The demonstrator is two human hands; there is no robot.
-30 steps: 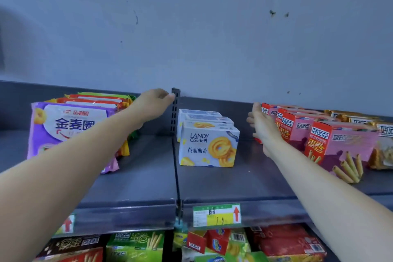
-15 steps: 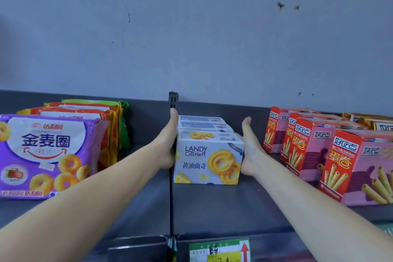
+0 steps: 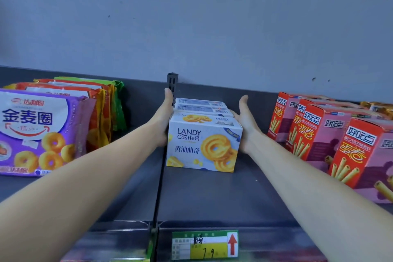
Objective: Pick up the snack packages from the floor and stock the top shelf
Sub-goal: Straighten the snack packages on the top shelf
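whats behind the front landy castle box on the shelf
More white boxes of the same kind are lined up behind the front Landy Castle box; only their tops show, the rest is covered.

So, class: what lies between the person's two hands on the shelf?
In the head view, the row of Landy Castle cookie boxes sits between the left hand and right hand.

Two bare forearms, no sleeves, left grip (image 3: 163,119), right grip (image 3: 246,121)

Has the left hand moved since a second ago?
Yes. The left hand has dropped from the upright post to the left side of the Landy boxes.
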